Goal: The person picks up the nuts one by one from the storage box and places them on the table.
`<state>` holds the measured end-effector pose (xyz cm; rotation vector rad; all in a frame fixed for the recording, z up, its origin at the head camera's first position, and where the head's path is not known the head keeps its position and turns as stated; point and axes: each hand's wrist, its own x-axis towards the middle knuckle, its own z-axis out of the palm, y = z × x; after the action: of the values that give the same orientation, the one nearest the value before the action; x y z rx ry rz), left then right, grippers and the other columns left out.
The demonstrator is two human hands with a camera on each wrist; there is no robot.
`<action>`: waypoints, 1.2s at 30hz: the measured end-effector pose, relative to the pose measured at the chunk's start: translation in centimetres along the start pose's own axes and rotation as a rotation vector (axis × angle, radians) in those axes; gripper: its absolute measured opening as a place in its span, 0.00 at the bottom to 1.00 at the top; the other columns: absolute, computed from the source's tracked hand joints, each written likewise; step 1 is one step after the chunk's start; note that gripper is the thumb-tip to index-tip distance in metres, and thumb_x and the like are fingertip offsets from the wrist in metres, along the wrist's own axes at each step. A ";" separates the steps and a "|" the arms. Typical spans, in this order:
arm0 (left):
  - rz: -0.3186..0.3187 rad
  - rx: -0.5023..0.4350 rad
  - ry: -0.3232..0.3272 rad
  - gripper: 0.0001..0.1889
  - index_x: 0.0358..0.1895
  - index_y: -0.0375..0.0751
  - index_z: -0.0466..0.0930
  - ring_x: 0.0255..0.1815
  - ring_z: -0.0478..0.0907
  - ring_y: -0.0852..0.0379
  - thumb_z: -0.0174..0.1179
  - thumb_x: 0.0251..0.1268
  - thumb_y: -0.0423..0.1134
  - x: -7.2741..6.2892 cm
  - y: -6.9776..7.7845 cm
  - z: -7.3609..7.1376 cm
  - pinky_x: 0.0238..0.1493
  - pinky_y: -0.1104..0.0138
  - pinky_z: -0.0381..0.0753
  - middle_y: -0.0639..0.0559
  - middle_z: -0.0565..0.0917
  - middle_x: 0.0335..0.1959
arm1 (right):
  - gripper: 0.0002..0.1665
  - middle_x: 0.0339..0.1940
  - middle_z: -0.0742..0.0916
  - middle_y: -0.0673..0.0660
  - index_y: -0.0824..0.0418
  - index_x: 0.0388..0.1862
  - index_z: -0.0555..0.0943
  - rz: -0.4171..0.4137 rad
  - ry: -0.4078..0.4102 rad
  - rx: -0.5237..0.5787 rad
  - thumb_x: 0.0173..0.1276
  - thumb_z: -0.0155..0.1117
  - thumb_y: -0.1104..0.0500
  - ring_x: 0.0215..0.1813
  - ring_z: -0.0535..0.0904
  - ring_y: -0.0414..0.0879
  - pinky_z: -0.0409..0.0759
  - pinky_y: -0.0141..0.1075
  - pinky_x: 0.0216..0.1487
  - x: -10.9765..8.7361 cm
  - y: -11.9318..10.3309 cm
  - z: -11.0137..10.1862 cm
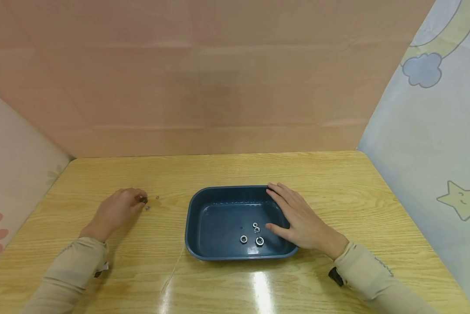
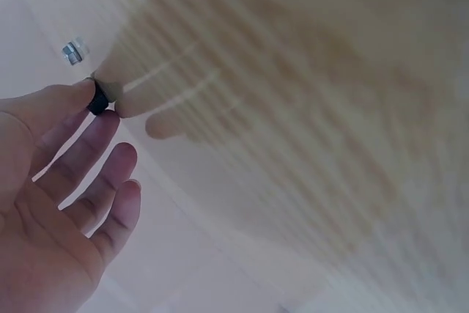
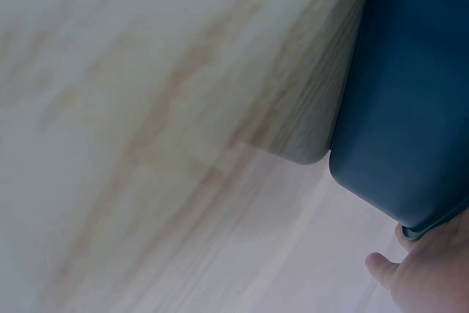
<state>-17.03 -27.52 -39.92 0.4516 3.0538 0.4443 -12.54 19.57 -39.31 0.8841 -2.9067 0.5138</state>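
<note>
Four nuts lie in tray, two bits remain outside, left hand pinching black piece, right hand spread

Left of the tub, the left hand covers part of a black piece, so its full shape cannot be told. Between that hand and the tub, two bits are too small to make out. A speck on the tub's floor is too tiny to name. The right hand hides part of the tub's right side. The right wrist view cuts the tub off and hides its inside; the table beside it is blurred.
</note>
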 end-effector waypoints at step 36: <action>0.111 -0.082 0.116 0.17 0.58 0.36 0.80 0.47 0.82 0.41 0.62 0.67 0.35 -0.2 5.0 -0.7 0.43 0.49 0.84 0.39 0.84 0.50 | 0.50 0.82 0.58 0.59 0.62 0.79 0.55 -0.020 0.017 -0.003 0.68 0.61 0.39 0.81 0.51 0.62 0.55 0.64 0.75 0.0 0.1 0.1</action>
<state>-15.52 -23.17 -37.88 0.6149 3.1168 0.6185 -12.58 19.64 -39.46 0.9025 -2.8801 0.5124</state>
